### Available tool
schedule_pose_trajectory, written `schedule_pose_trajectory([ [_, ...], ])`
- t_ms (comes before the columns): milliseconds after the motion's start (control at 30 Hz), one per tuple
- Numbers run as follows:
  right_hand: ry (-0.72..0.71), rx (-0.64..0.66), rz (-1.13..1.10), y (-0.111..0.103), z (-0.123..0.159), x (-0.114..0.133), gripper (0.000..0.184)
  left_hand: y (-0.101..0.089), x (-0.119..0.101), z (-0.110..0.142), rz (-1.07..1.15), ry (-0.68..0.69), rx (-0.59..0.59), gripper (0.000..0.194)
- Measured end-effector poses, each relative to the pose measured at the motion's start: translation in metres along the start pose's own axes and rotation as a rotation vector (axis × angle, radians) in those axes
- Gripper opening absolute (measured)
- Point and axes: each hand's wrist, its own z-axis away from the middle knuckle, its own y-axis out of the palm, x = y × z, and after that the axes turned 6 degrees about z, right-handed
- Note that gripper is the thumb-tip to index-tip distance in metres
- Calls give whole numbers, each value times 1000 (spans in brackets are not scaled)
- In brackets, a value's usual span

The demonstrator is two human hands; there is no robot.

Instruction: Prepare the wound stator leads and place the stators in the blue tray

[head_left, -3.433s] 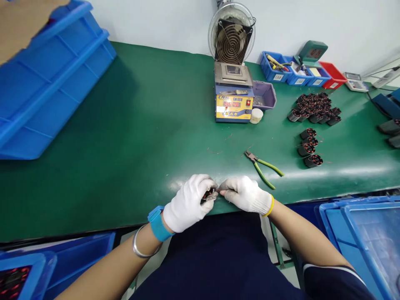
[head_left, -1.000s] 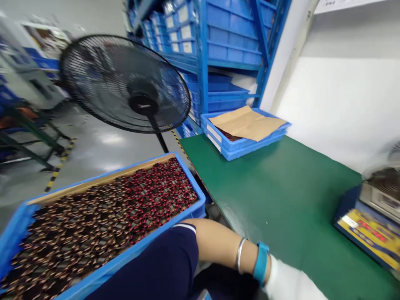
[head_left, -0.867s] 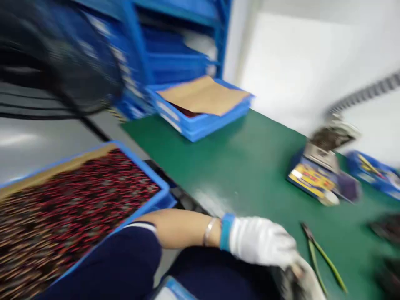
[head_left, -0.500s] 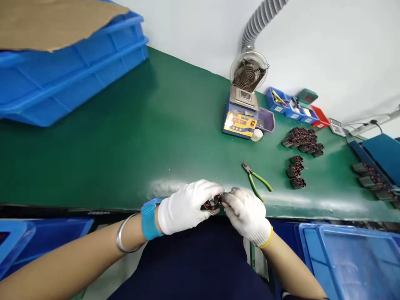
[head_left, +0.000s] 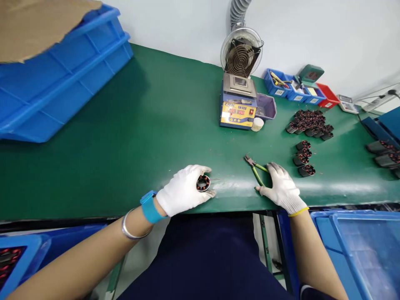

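Note:
My left hand [head_left: 184, 190], in a white glove, grips a small round wound coil part [head_left: 203, 183] with red-copper windings, its thin wire ends sticking out to the right, just above the green bench [head_left: 125, 137] near its front edge. My right hand [head_left: 281, 187], also gloved, rests on the bench with its fingers closing over the green handles of the side cutters [head_left: 256, 166], whose jaws point up and left.
A blue and yellow solder pot [head_left: 238, 106] with a fan above it stands at the back. A purple tray [head_left: 265, 106], small parts bins [head_left: 296, 85], a pile of coil parts [head_left: 311, 121] and three more [head_left: 303, 157] lie to the right. Blue crates [head_left: 53, 79] sit at left.
My head swung left to a crate of coil parts and back to the bench. My right hand left the coil part and moved right onto the cutters; my left hand still holds the part.

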Motion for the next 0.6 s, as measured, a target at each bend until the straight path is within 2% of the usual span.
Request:
schedule_pose_trajectory([
  [67, -29, 73, 36, -6, 2, 5, 63, 1, -7, -5, -22, -12, 39, 36],
  [133, -14, 124, 130, -13, 3, 14, 48, 2, -12, -10, -79, 4, 64, 21],
  [200, 65, 131, 240, -16, 4, 25, 35, 4, -16, -16, -143, 20, 75, 14],
  [267, 134, 78, 270, -12, 2, 32, 30, 5, -17, -20, -175, 15, 77, 13],
  [333, 101, -21, 189, -2, 0, 34, 33, 5, -17, -23, -147, 2, 76, 17],
  [400, 6, -122, 41, 9, -1, 31, 48, 4, -15, -25, -73, 1, 93, 23],
  [467, -7, -188, -123, 15, 0, 28, 62, 3, -12, -27, 2, 0, 119, 28],
  [533, 80, -190, -344, 13, 5, 31, 67, 3, -9, -29, 50, -16, 133, 28],
  [600, 149, -94, -687, 2, 13, 42, 71, 4, -7, -31, 75, -20, 129, 27],
])
